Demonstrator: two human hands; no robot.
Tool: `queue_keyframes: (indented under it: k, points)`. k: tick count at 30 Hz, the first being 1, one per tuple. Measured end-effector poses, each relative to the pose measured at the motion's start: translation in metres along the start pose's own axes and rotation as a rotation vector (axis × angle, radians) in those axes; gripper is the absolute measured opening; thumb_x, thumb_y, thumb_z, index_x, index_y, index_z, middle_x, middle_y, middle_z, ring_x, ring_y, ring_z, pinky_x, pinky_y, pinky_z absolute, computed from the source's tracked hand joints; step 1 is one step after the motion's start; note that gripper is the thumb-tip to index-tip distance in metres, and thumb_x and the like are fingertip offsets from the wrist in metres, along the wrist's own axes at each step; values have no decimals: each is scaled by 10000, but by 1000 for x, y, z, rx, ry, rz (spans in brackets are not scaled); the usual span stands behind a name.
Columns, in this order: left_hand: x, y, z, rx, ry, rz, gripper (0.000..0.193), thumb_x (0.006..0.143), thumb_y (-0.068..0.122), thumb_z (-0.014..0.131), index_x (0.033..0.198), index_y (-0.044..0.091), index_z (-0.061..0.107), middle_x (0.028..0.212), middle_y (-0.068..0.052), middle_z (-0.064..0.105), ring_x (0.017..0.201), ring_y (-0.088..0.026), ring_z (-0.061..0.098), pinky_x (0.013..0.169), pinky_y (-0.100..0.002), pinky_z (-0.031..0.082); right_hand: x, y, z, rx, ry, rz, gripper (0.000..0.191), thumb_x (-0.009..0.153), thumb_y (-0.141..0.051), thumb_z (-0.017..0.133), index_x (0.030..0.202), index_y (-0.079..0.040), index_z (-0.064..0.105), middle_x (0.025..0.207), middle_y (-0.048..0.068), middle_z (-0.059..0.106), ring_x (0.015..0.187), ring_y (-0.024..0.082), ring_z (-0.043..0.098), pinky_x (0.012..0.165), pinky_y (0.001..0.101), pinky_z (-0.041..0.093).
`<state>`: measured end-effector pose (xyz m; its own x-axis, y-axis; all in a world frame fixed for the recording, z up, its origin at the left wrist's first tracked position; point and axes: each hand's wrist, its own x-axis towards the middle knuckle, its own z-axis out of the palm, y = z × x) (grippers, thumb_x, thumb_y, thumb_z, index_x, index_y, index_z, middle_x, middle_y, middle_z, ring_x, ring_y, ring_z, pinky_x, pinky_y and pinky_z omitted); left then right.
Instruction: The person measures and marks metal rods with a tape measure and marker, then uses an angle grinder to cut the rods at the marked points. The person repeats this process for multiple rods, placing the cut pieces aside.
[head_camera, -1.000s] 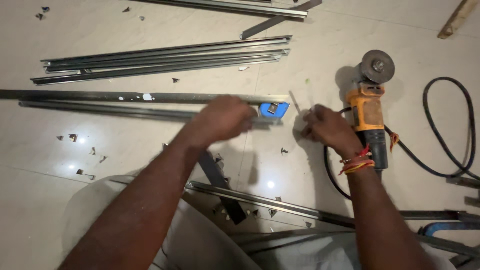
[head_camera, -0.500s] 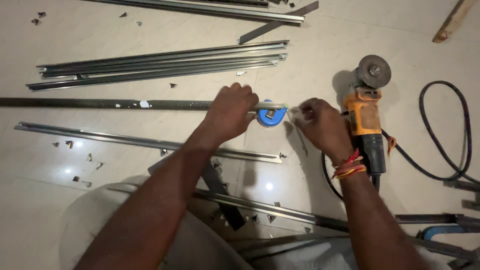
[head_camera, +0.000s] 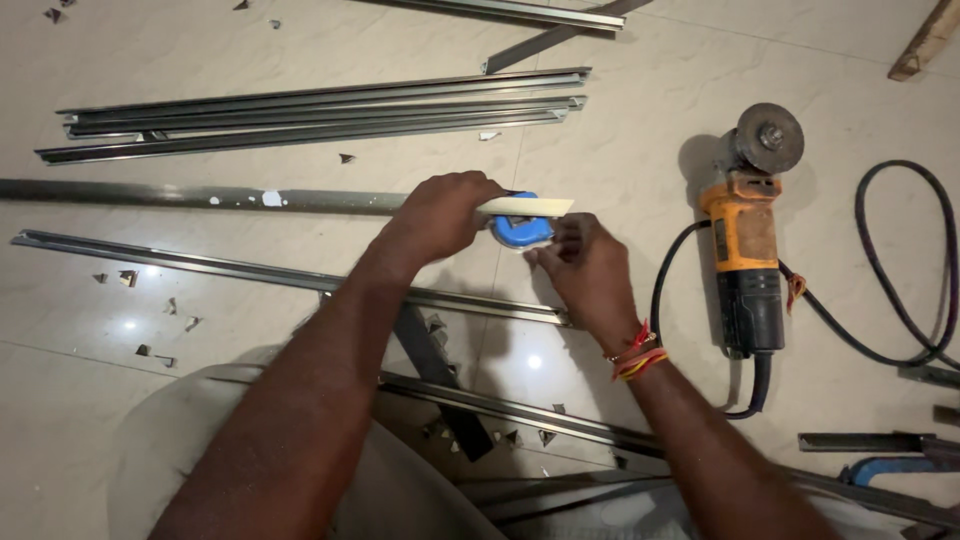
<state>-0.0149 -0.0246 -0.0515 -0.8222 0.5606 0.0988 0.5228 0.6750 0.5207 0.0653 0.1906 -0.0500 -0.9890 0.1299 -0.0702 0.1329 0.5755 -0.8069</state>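
Note:
My left hand (head_camera: 440, 215) is closed on a round blue tape measure (head_camera: 520, 231), and a pale yellow strip (head_camera: 535, 207) sticks out of it to the right. It holds these over the right end of a long flat metal bar (head_camera: 200, 195) lying on the floor. My right hand (head_camera: 585, 265) is just right of the blue case, its curled fingertips touching the case's lower edge. Whether those fingers pinch anything is hidden. Red and yellow threads circle my right wrist.
A metal channel rail (head_camera: 250, 272) lies below the bar, with a bundle of rails (head_camera: 300, 110) farther back. An orange and black angle grinder (head_camera: 745, 250) and its black cable (head_camera: 900, 260) lie to the right. A dark flat bar (head_camera: 440, 375), metal offcuts and a blue clamp (head_camera: 890, 468) lie near me.
Both hands have moved up and a little right along the flat bar with the tape measure. The yellow strip now shows beyond my left hand, and the rail below is uncovered.

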Motion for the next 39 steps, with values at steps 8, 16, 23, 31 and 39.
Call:
queue_keyframes:
  k: [8, 16, 23, 31, 39]
  points:
    - [4, 0, 0, -43, 35, -3, 284, 838, 24, 688, 1106, 96, 754, 1058, -135, 729, 1035, -368, 657, 900, -471, 511, 19, 9, -38, -57, -135, -17, 329, 841, -213, 809, 1094, -19, 728, 933, 78, 773, 841, 138, 750, 793, 311, 611]
    - [5, 8, -9, -11, 14, -68, 472, 779, -62, 621, 1199, 128, 723, 1146, -106, 708, 1109, -344, 614, 948, -487, 439, 20, 29, -169, -398, 10, 276, 473, 890, -418, 744, 1181, -46, 765, 1046, 156, 753, 955, 256, 726, 841, 406, 566]
    - [16, 41, -18, -60, 183, -73, 570, 696, -105, 590, 1216, 105, 688, 1209, -76, 630, 1189, -300, 541, 1006, -453, 365, 11, 96, -182, -283, -54, 359, 804, 734, -384, 848, 1324, 67, 540, 1060, 213, 718, 940, 290, 712, 791, 407, 575]
    - [14, 48, -15, -53, 152, -122, 471, 749, -92, 595, 1160, 106, 713, 1191, -78, 639, 1133, -316, 576, 964, -471, 432, 12, 100, -170, 106, -228, 549, 532, 793, -305, 771, 1122, 106, 698, 882, 143, 672, 698, 208, 605, 591, 355, 496]
    - [10, 94, 42, -393, 56, 74, 414, 816, 36, 655, 1230, 37, 636, 1184, -161, 622, 1112, -330, 623, 987, -421, 506, 4, 93, -165, 695, -154, 643, 537, 922, -489, 661, 1225, -48, 610, 865, 109, 686, 650, 164, 653, 574, 323, 557]
